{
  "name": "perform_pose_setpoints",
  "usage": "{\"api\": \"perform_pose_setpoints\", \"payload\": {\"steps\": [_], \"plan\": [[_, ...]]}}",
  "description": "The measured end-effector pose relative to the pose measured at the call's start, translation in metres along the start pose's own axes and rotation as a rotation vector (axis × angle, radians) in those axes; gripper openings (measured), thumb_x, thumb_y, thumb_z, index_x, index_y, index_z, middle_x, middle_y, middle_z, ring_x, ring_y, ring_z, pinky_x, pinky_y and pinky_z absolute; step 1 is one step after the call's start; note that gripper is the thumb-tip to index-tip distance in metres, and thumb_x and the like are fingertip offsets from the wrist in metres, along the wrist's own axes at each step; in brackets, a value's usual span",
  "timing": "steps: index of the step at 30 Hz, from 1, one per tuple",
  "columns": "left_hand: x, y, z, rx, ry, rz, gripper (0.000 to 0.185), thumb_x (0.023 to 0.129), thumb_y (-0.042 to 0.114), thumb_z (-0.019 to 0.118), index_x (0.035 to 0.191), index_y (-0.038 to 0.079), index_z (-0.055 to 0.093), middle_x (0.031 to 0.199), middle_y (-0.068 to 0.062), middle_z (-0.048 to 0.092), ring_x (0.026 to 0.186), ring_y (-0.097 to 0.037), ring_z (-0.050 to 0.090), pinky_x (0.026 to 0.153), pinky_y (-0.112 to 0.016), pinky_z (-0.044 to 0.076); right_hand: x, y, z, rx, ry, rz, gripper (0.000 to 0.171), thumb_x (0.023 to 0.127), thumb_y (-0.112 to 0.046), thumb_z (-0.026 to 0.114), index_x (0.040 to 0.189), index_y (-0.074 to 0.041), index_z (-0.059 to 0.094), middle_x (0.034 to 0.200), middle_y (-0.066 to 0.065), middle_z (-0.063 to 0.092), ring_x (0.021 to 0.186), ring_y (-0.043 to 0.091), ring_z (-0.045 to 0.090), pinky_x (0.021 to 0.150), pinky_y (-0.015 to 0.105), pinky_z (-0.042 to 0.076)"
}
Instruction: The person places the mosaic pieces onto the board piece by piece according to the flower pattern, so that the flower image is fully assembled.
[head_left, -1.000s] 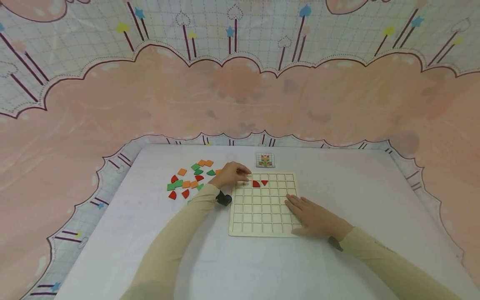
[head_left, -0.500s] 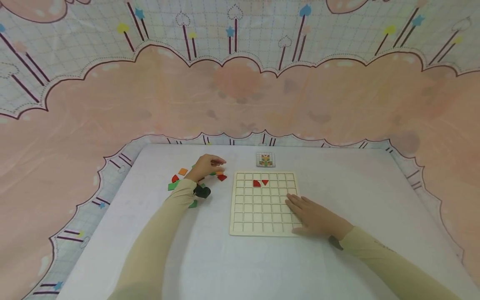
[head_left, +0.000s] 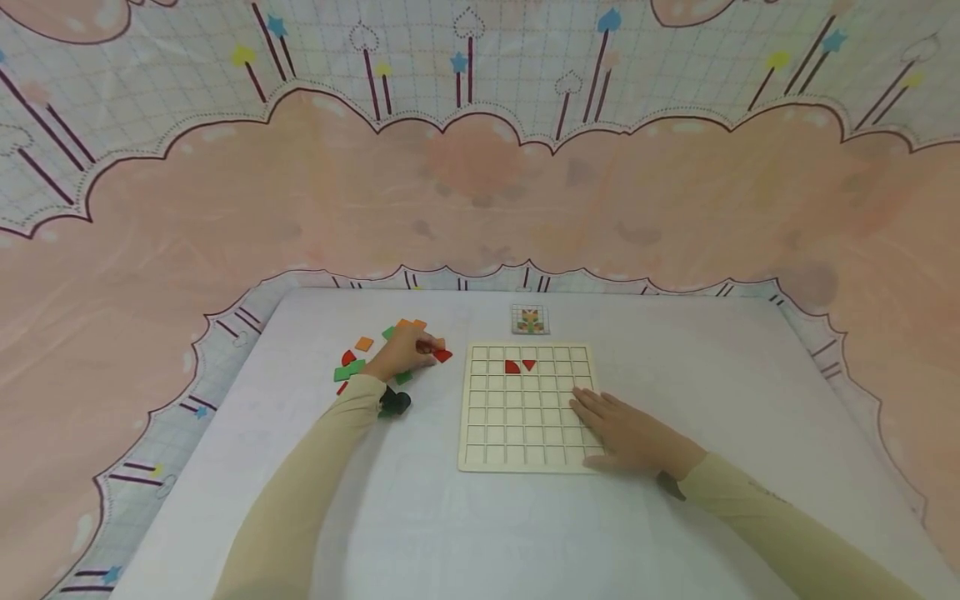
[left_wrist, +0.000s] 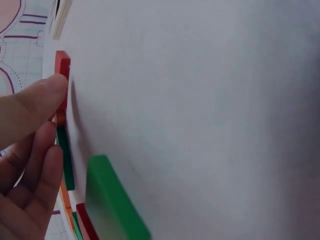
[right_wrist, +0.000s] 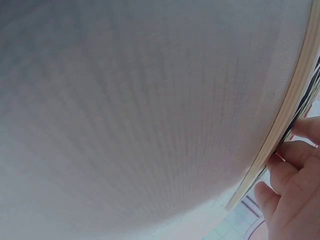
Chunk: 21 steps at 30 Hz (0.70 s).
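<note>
My left hand [head_left: 403,348] is over the loose flat pieces left of the board, its fingertips right at a red quarter-circle piece [head_left: 442,356]. In the left wrist view my thumb overlaps this red piece [left_wrist: 62,62]; whether the fingers grip it I cannot tell. A green piece [left_wrist: 68,160] lies close to the fingertips. My right hand [head_left: 626,432] rests with straight fingers on the right edge of the pale wooden grid board [head_left: 525,468]. On the board's upper part sit a red quarter-circle [head_left: 512,367] and a red triangle [head_left: 529,365].
A small pattern card [head_left: 530,320] lies behind the board. Around my left hand are several other pieces, among them an orange square [head_left: 364,343] and a green square [head_left: 354,367]. A white cloth [head_left: 525,533] covers the table.
My left hand has moved left from the board's upper left corner to the pieces, then slightly down to the red quarter-circle. My right hand and the board have stayed put.
</note>
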<state>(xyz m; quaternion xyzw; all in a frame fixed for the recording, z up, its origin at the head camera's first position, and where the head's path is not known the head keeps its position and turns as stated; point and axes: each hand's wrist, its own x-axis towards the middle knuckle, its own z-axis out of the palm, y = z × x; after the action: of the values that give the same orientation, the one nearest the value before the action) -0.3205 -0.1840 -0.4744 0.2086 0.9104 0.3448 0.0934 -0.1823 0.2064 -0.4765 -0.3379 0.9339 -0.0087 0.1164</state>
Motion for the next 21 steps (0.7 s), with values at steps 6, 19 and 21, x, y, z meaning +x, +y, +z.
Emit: {"api": "perform_pose_setpoints", "payload": {"steps": [6,19,21], "plan": [[0.001,-0.001,0.005,0.044,-0.003,0.001,0.023,0.081,0.005,0.071,0.104,0.001,0.070,0.097,-0.012,0.069,0.084,-0.018,0.060,0.076,-0.029,0.051,-0.001,-0.002,-0.001,-0.002,0.011,0.002,0.084,0.089,-0.059,0.049,0.149,-0.005,0.023,0.157,0.012,0.018,0.145,0.028,0.018,0.116,0.043,0.023],[0.005,0.017,0.010,0.054,-0.005,-0.033,0.029,0.079,0.008,0.074,0.107,0.005,0.069,0.106,-0.010,0.068,0.096,-0.021,0.061,0.088,-0.035,0.051,-0.001,-0.002,-0.002,0.015,0.009,0.004,0.084,0.089,-0.059,0.049,0.149,-0.005,0.023,0.158,0.012,0.017,0.146,0.028,0.017,0.117,0.044,0.022],[0.006,0.020,0.010,0.055,-0.018,-0.018,0.030,0.079,0.007,0.074,0.107,0.004,0.069,0.108,-0.012,0.068,0.101,-0.024,0.061,0.090,-0.036,0.050,-0.001,-0.003,-0.002,0.018,0.006,0.005,0.084,0.089,-0.059,0.049,0.149,-0.005,0.023,0.158,0.012,0.017,0.146,0.028,0.017,0.116,0.044,0.022]]}}
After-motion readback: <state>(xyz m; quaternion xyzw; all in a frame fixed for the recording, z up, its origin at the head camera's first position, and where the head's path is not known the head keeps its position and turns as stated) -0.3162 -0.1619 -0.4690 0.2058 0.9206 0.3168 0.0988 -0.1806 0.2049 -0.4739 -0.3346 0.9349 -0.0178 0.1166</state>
